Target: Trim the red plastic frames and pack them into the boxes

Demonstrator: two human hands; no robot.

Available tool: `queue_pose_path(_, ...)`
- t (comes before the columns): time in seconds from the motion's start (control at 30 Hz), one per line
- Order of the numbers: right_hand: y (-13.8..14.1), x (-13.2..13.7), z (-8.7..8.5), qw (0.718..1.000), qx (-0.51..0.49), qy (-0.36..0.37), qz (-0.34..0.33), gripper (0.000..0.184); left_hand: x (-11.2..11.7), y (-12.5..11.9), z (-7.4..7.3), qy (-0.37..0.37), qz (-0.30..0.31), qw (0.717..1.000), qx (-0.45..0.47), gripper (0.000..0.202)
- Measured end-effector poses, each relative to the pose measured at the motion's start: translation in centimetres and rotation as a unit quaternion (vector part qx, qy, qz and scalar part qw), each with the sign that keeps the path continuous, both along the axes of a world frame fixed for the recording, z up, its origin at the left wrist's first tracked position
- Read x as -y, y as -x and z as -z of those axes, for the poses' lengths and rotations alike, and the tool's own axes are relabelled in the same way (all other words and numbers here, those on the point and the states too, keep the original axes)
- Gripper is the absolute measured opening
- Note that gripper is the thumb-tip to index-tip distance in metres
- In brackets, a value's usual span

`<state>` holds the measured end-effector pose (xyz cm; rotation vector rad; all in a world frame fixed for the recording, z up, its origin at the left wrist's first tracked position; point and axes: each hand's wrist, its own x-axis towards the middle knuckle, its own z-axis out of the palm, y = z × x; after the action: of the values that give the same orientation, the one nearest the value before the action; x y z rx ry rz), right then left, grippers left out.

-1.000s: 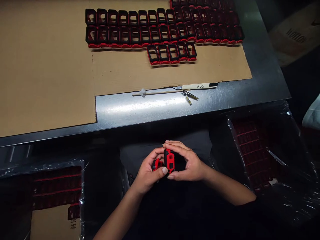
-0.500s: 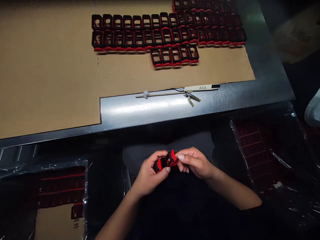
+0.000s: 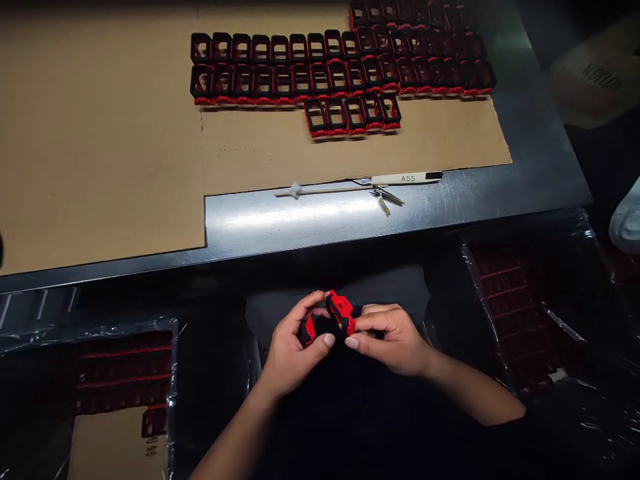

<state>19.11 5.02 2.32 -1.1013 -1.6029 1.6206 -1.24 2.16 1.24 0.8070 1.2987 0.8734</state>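
Above my lap, my left hand curls around a black-and-red plastic frame, which is mostly covered by the fingers. Beside it, a second black-and-red plastic frame shows its red face, tilted. My right hand pinches the lower right of this second frame between thumb and fingers. The tip of my left index finger is close to its upper edge; contact there cannot be told. Dark shadow hides whether the two frames touch.
Rows of similar frames stand on a cardboard sheet on the metal table. Near the table edge lie a pen-like tool marked A55, a cotton-tipped stick and tweezers. Plastic-lined bins with more frames flank me.
The second frame has turned so its red face shows, and my right hand has moved left to grip it. My left hand has shifted slightly left with the first frame.
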Motion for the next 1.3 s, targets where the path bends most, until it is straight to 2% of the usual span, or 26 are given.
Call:
queue_pose_path(0.17, 0.1, 0.1, 0.3, 0.995, 0.008, -0.099, -0.032, 0.017, 0.2, -0.5, -0.6, -0.032, 0.007, 0.998, -0.059, 0.068)
queue_pose_path(0.37, 0.2, 0.1, 0.8, 0.985, 0.017, -0.169, -0.036, 0.012, 0.5, -0.8, -0.5, -0.115, 0.033, 0.986, -0.114, 0.073)
queue_pose_path(0.6, 0.2, 0.2, 1.3, 0.979, 0.02, -0.199, -0.031, 0.016, 0.2, -1.1, -0.1, -0.273, 0.071, 0.938, -0.201, 0.071)
queue_pose_path(0.83, 0.2, 0.2, 1.7, 0.98, 0.019, -0.197, -0.033, 0.013, 0.2, -1.0, 0.1, -0.348, 0.088, 0.905, -0.227, 0.068)
queue_pose_path(0.93, -0.3, 0.0, 1.4, 0.989, 0.017, -0.145, -0.035, 0.013, 0.2, -0.8, 0.2, -0.365, 0.096, 0.895, -0.238, 0.07)
queue_pose_path(1.03, -1.0, -0.3, 1.2, 0.998, -0.053, -0.008, -0.012, 0.019, 0.3, -0.8, 0.3, -0.377, 0.11, 0.882, -0.26, 0.072)
queue_pose_path(1.13, -1.2, -0.4, 1.0, 0.988, -0.113, 0.103, 0.003, 0.027, 0.4, -1.0, 0.6, -0.383, 0.118, 0.874, -0.276, 0.082)
queue_pose_path(1.2, -1.0, -0.4, 0.8, 0.986, -0.115, 0.121, 0.009, 0.028, 0.4, -1.2, 0.8, -0.403, 0.116, 0.861, -0.287, 0.091)
queue_pose_path(1.3, -0.3, -0.5, 0.5, 0.989, -0.097, 0.108, 0.021, 0.028, 0.3, -1.4, 1.2, -0.45, 0.115, 0.828, -0.313, 0.1)
